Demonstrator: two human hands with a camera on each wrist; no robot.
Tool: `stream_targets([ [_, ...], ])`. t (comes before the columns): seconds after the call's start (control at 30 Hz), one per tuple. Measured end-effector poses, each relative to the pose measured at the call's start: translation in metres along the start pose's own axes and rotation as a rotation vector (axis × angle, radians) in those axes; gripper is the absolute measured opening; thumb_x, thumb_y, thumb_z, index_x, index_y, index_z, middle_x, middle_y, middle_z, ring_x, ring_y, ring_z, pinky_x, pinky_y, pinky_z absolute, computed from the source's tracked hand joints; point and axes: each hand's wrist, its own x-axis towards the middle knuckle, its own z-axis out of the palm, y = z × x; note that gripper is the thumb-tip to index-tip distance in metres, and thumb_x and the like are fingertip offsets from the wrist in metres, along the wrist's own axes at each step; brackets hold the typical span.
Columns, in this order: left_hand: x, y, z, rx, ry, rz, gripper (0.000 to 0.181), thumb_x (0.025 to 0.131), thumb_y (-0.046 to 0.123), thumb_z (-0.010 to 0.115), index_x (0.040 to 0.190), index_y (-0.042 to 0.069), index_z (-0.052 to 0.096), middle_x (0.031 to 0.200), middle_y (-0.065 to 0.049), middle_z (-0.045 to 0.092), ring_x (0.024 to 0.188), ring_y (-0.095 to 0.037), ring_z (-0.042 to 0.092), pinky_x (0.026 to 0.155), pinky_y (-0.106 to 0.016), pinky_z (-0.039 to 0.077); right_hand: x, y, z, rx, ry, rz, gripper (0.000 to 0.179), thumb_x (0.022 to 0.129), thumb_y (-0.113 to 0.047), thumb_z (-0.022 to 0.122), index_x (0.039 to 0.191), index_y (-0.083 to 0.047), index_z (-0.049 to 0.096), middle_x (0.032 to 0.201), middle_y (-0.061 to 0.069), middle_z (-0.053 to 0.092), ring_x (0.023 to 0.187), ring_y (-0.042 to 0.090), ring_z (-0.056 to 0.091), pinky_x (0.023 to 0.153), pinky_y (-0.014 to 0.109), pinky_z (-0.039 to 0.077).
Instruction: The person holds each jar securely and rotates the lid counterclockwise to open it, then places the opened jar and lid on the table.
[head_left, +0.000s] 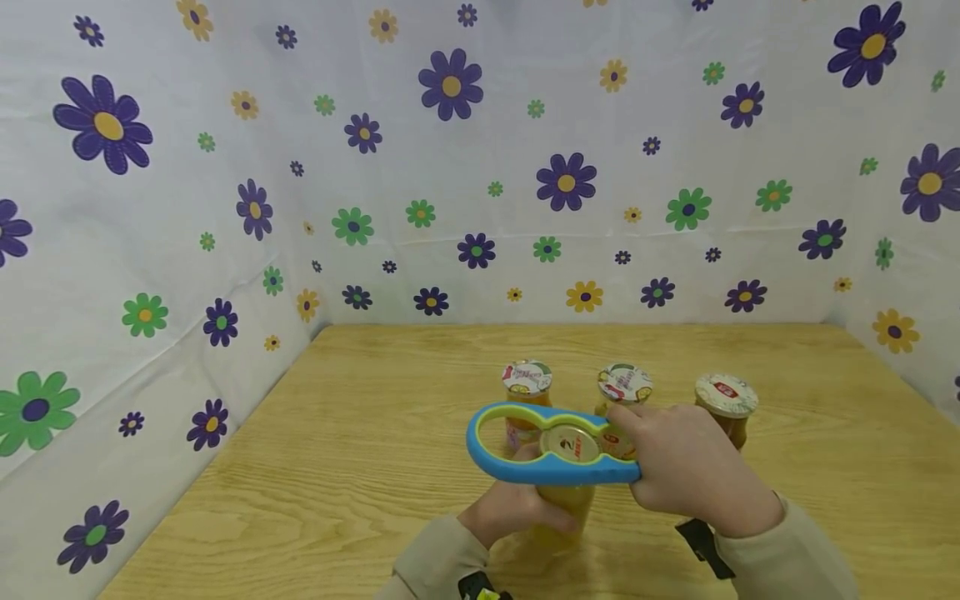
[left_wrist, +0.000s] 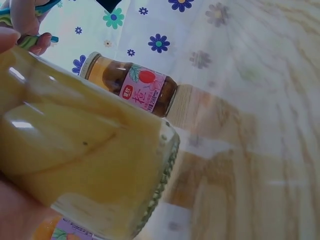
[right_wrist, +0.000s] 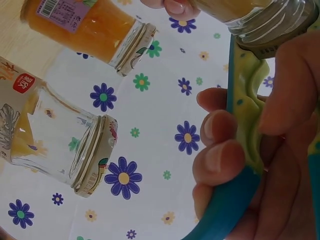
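Note:
My left hand (head_left: 513, 508) grips the body of a glass jar (left_wrist: 85, 145) of pale yellow fruit in liquid. Around the jar's gold lid (head_left: 572, 444) sits a jar opener (head_left: 495, 468), blue outside and lime green inside, with several round openings. Its lid shows in the middle opening, while the larger loop at the left end holds nothing. My right hand (head_left: 686, 462) grips the opener's right end. In the right wrist view, its fingers (right_wrist: 220, 160) curl round the opener below the lid.
Three lidded jars stand behind the hands on the wooden table (head_left: 300, 467): an orange-filled jar (right_wrist: 90, 35) at left, a jar with a patterned lid (head_left: 626, 383) in the middle, and a dark-fruit jar (left_wrist: 145, 87) at right. A flowered cloth (head_left: 502, 158) hangs behind and beside the table.

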Motion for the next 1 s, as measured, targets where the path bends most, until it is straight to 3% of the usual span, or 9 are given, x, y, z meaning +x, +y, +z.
stream_targets([
  [0.1,0.002,-0.005,-0.001,0.000,-0.011,-0.007,0.059,0.057,-0.001,0.069,0.113,0.004,0.053,0.103,0.005,0.058,0.094,-0.008,0.052,0.088,-0.024,0.037,0.001,0.000,0.000,0.003,-0.013,0.010,0.042,0.052,-0.008,0.062,0.093,-0.014,0.058,0.065,-0.009,0.051,0.040,0.007,0.028,0.036,0.022,0.025],
  [0.37,0.010,-0.033,-0.005,0.019,-0.012,0.005,0.063,0.056,-0.001,0.070,0.116,0.010,0.052,0.106,0.004,0.057,0.096,-0.009,0.051,0.087,-0.025,0.038,0.002,0.002,0.000,-0.002,-0.039,0.032,0.041,0.053,-0.008,0.061,0.093,-0.013,0.058,0.065,-0.009,0.051,0.041,0.007,0.031,0.036,0.022,0.026],
  [0.53,0.011,-0.035,-0.006,0.042,0.031,-0.005,0.066,0.056,0.000,0.071,0.117,0.014,0.051,0.108,0.005,0.056,0.098,-0.011,0.050,0.089,-0.028,0.036,0.002,0.003,0.000,-0.021,-0.046,0.042,0.039,0.054,-0.010,0.062,0.093,-0.014,0.058,0.061,-0.009,0.048,0.042,0.008,0.032,0.036,0.022,0.027],
  [0.8,0.011,-0.037,-0.008,0.021,0.068,-0.023,0.070,0.058,-0.001,0.070,0.123,0.009,0.045,0.115,0.000,0.051,0.104,-0.013,0.045,0.093,-0.033,0.031,0.003,0.003,0.001,-0.030,-0.045,0.048,0.030,0.057,-0.009,0.062,0.085,-0.013,0.055,0.054,-0.009,0.040,0.041,0.008,0.031,0.036,0.022,0.027],
  [1.0,0.008,-0.025,-0.007,0.048,0.068,-0.083,0.061,0.061,-0.002,0.069,0.118,0.006,0.049,0.113,0.001,0.053,0.105,-0.011,0.045,0.095,-0.034,0.028,0.004,0.002,0.007,-0.035,-0.034,0.027,0.038,0.055,-0.009,0.062,0.093,-0.011,0.056,0.060,-0.009,0.046,0.040,0.007,0.030,0.035,0.022,0.026],
])
